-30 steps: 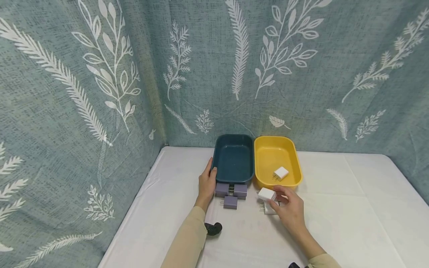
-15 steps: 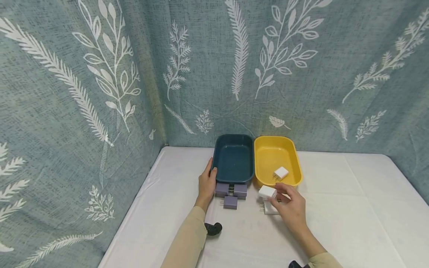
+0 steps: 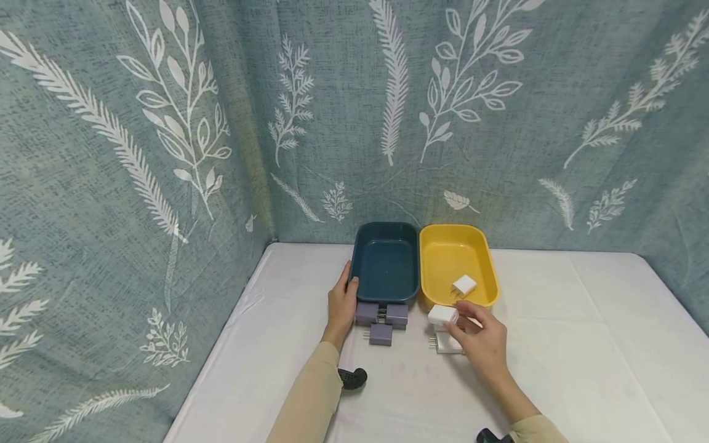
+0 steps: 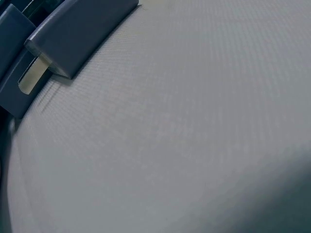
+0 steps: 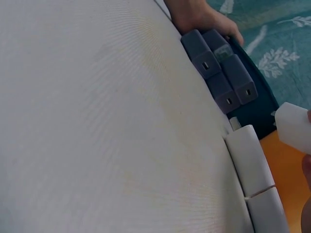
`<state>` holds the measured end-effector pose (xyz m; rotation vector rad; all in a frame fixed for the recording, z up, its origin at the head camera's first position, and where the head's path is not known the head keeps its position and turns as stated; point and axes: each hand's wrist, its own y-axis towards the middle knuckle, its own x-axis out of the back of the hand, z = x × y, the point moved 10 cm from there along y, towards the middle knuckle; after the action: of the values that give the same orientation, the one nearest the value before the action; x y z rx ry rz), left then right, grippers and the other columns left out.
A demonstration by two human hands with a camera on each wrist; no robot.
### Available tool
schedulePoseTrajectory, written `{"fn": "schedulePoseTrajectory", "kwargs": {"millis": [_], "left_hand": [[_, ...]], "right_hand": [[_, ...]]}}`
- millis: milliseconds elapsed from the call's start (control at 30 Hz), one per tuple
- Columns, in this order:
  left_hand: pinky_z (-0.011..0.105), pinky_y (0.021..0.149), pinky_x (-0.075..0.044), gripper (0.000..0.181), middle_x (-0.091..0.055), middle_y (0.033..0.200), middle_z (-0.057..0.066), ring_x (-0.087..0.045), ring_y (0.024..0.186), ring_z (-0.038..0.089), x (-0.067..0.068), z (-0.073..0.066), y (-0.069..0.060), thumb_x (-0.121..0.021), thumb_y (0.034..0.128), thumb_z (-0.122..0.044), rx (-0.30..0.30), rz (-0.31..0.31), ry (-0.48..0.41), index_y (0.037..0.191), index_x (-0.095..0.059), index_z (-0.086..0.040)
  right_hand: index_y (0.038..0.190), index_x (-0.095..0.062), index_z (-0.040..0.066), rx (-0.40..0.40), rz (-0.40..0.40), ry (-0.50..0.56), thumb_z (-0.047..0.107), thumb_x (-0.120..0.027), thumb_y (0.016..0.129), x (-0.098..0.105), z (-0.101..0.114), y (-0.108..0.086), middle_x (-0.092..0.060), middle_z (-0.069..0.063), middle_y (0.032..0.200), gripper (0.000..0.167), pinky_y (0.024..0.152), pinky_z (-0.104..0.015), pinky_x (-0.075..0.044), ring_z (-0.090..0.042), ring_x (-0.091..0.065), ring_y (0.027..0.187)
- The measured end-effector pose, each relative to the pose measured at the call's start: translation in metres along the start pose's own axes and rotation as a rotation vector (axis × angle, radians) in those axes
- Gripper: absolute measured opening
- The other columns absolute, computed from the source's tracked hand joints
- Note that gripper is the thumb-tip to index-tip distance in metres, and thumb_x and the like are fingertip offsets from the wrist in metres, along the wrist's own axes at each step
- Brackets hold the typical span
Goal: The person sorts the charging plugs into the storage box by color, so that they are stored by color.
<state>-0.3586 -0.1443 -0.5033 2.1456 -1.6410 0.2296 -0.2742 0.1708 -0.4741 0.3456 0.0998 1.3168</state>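
My right hand pinches a white charger plug between thumb and fingers, raised just in front of the yellow tray. In the right wrist view this charger hangs at the right edge, apart from the white chargers lying below. One of those white chargers shows partly under my hand in the head view, its prongs pointing left. My left hand rests along the left side of the dark blue tray, fingers extended along the outer wall and thumb at the rim.
Several purple charger plugs are grouped in front of the blue tray, also seen close in the left wrist view. One white charger lies inside the yellow tray. A patterned curtain hangs behind the white-covered table.
My right hand has shifted slightly up and to the right with the white charger. My left hand and the trays have stayed in place.
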Motion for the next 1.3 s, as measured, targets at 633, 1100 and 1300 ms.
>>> {"fn": "schedulePoseTrajectory", "kwargs": {"millis": [633, 1100, 1300], "left_hand": [[0.044, 0.119, -0.030, 0.051, -0.038, 0.155, 0.003, -0.036, 0.144, 0.024, -0.004, 0.001, 0.000, -0.043, 0.1023, -0.029, 0.004, 0.016, -0.019, 0.152, -0.035, -0.024], [0.047, 0.111, -0.040, 0.051, -0.053, 0.143, 0.017, -0.058, 0.122, 0.029, 0.002, 0.001, 0.002, -0.045, 0.1014, -0.029, -0.015, -0.011, 0.025, 0.151, -0.037, -0.023], [0.047, 0.105, -0.044, 0.051, -0.064, 0.102, 0.030, -0.060, 0.088, 0.033, -0.001, 0.003, 0.001, -0.044, 0.1013, -0.030, 0.014, -0.002, 0.030, 0.151, -0.036, -0.026]], "right_hand": [[0.101, -0.070, -0.008, 0.083, -0.064, 0.003, -0.010, -0.084, 0.064, 0.005, 0.021, 0.006, -0.069, -0.019, 0.102, 0.039, 0.080, -0.017, -0.056, 0.005, -0.064, 0.087], [0.105, -0.069, -0.004, 0.055, -0.077, -0.023, -0.003, -0.083, 0.069, 0.007, 0.026, 0.020, -0.069, -0.016, 0.105, 0.038, 0.081, -0.015, -0.055, 0.007, -0.063, 0.092], [0.106, -0.069, -0.003, 0.032, -0.096, -0.021, -0.002, -0.083, 0.071, 0.011, 0.024, 0.025, -0.068, -0.014, 0.106, 0.038, 0.083, -0.012, -0.053, 0.001, -0.061, 0.097]]}}
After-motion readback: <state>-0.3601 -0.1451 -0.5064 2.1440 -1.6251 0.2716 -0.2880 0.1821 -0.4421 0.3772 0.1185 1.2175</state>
